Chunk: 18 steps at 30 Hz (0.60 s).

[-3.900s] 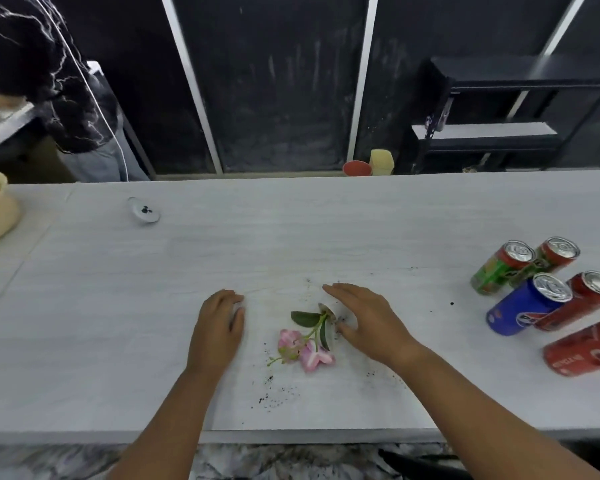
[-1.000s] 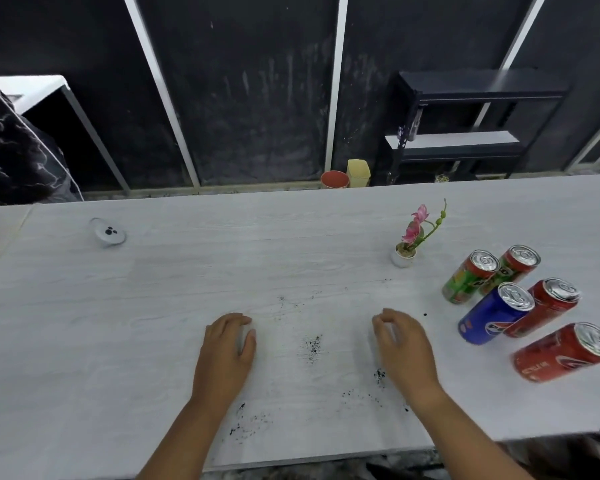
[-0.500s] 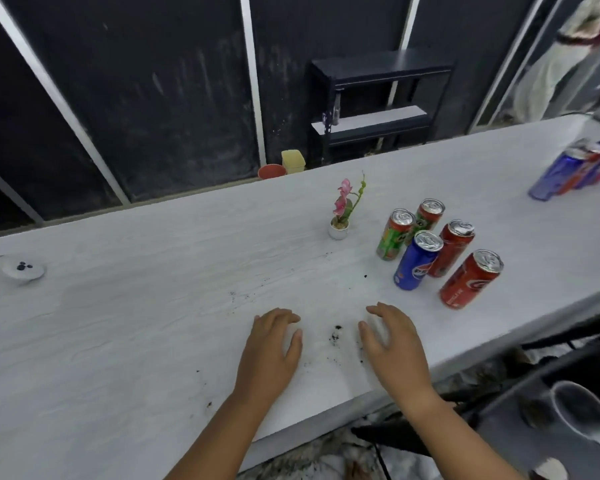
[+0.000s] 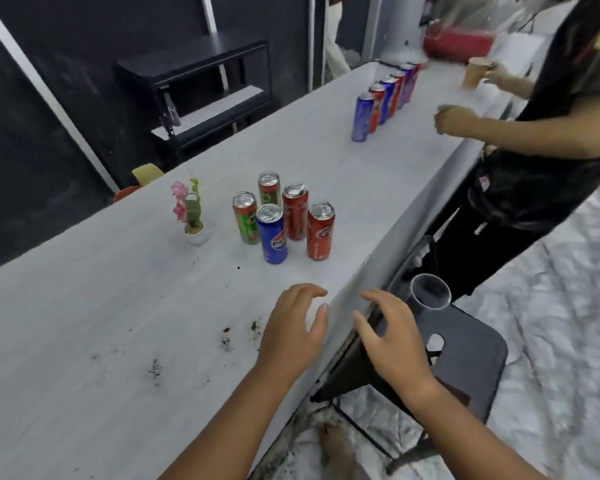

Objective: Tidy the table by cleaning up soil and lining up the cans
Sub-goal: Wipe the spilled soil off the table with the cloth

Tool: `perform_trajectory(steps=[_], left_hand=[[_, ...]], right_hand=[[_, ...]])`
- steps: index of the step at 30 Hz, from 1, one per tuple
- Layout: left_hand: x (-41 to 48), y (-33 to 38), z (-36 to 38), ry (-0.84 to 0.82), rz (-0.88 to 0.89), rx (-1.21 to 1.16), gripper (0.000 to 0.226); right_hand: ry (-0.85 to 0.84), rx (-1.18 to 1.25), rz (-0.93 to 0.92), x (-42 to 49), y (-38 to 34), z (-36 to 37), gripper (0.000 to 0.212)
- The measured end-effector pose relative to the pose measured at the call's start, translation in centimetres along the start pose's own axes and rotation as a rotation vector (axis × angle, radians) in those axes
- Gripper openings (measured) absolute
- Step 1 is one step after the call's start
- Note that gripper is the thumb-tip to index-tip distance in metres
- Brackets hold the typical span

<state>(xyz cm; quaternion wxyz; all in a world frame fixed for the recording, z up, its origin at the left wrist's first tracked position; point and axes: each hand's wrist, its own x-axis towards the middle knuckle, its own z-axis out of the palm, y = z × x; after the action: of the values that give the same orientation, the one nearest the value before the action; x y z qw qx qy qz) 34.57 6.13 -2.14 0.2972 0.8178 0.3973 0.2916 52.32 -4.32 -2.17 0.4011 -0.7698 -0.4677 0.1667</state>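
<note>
Soil (image 4: 226, 341) lies in dark specks on the white table (image 4: 84, 306) at the left, and farther back a small potted flower (image 4: 195, 232) stands upright beside a loose cluster of five upright cans (image 4: 272, 233). The left hand (image 4: 293, 330) is palm down over the table's edge just right of the specks, fingers loosely spread and empty. The right hand (image 4: 392, 341) is past the edge above a dark chair (image 4: 471, 362), fingers likewise spread, holding nothing.
</note>
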Motion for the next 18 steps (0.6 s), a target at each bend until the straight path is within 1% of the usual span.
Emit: perform_trajectory(steps=[4,9,12,14,18], left_hand=[[1.2,3.3,4.1,-0.126,0.117,-0.089,0.027],[1.1,5.2,10.5,-0.354,0.169,-0.147,0.026],[1.0,5.6,14.2,-0.479,0.185,-0.122,0.029],[0.8,5.7,16.8,-0.555,0.144,-0.103,0.029],[0.6,5.2,21.6,-0.702,-0.027,-0.016,0.031]], right_hand=[[0.088,0.017,0.128,-1.9,4.3,-3.1,0.037],[0.210,0.118,0.341,-5.2,9.9,-5.6,0.035],[0.233,0.130,0.478,-7.1,13.2,-6.6,0.037],[0.226,0.133,0.560,-8.1,15.1,-7.0,0.039],[0.234,0.163,0.681,-9.4,18.3,-7.4,0.039]])
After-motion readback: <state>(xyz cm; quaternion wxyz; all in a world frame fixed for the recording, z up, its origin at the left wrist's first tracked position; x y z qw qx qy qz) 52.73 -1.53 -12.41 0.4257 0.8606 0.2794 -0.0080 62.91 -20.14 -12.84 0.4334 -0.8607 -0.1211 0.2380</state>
